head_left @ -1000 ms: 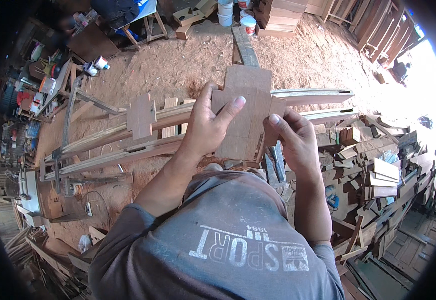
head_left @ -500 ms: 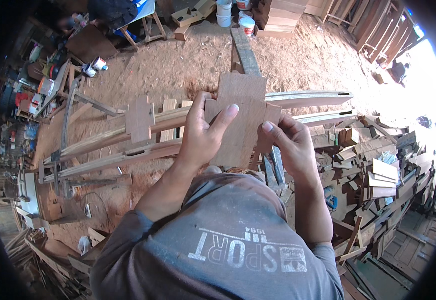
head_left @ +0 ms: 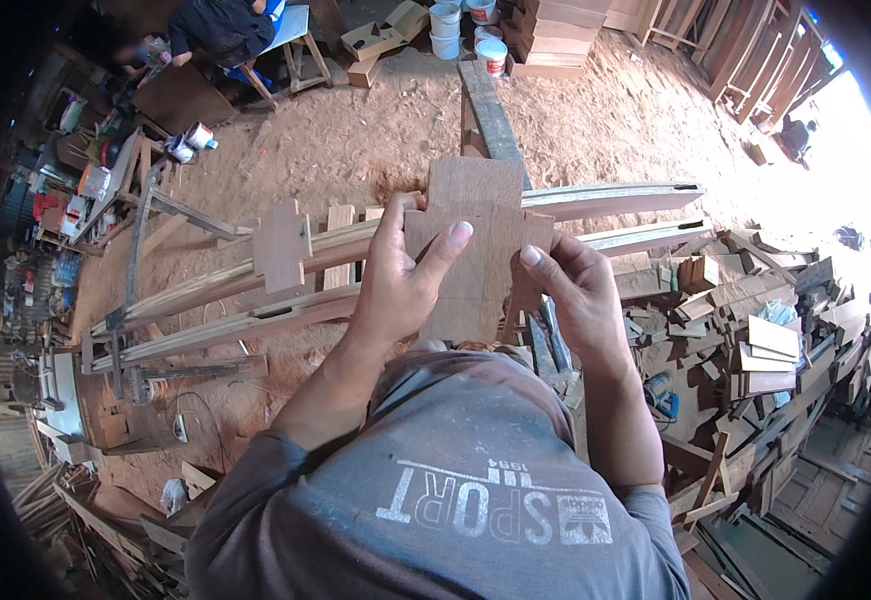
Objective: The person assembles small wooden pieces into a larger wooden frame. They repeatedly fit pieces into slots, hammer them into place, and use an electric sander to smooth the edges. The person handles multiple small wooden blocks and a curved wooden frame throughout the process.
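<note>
A flat brown wooden board [head_left: 471, 255] with stepped, notched edges is held up in front of my chest. My left hand [head_left: 399, 280] grips its left side, the thumb lying flat on the face and the fingers behind. On its right edge my right hand [head_left: 578, 288] is closed, thumb in front and fingers curled at the back. Faint lines cross the board's face. A similar notched board [head_left: 282, 245] rests on the long pale wooden beams [head_left: 186, 288] to the left. These beams run from side to side beyond my hands, with slots cut in them.
A dark plank [head_left: 491, 110] stretches away behind the held board. Wood offcuts [head_left: 756, 320] lie piled at the right, near a blue-handled tool [head_left: 662, 398]. White buckets [head_left: 446, 30] and cardboard boxes stand at the back. Another person [head_left: 221, 35] is at the far left.
The board has tipped slightly and come a little down and left, with both hands still on it. More of the other person shows at the far left.
</note>
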Tool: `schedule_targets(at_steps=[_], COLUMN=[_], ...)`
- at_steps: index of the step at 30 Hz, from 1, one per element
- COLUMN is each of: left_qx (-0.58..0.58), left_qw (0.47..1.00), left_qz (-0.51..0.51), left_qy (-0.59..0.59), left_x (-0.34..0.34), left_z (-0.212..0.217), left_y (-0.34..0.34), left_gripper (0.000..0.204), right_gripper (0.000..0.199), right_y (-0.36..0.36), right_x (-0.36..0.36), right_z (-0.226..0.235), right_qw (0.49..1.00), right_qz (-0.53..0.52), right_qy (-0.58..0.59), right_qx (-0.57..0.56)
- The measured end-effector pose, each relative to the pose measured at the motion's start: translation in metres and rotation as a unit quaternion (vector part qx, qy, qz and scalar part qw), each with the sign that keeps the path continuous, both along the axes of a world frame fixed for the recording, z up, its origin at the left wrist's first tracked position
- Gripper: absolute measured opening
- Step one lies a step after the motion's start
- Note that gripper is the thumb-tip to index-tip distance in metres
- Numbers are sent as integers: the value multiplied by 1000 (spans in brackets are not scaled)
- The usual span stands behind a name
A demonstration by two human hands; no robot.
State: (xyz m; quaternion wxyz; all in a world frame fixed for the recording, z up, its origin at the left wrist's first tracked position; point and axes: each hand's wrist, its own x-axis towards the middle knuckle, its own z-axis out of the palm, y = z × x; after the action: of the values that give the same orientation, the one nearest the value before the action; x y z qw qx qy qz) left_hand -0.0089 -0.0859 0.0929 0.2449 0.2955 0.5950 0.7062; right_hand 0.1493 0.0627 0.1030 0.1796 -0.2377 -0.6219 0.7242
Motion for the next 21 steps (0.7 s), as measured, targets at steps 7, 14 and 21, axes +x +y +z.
schedule_targets(at_steps=[7,14,21], left_qx=[-1,29,-2], left_qw=[1000,999,1000], left_qz=[3,20,10], left_qy=[15,-2,28], left_x=[1,10,12], left_z=[-2,-2,-12], left_y=[-3,-5,-9], left_gripper=[36,33,34], right_gripper=[35,35,32], right_y=[0,-3,-8], right_x=[-1,6,14], right_z=[-5,-6,3], right_qw=[1000,1000,998], right_qz=[6,22,18], right_qy=[11,-14,-58], right_qx=[18,13,25])
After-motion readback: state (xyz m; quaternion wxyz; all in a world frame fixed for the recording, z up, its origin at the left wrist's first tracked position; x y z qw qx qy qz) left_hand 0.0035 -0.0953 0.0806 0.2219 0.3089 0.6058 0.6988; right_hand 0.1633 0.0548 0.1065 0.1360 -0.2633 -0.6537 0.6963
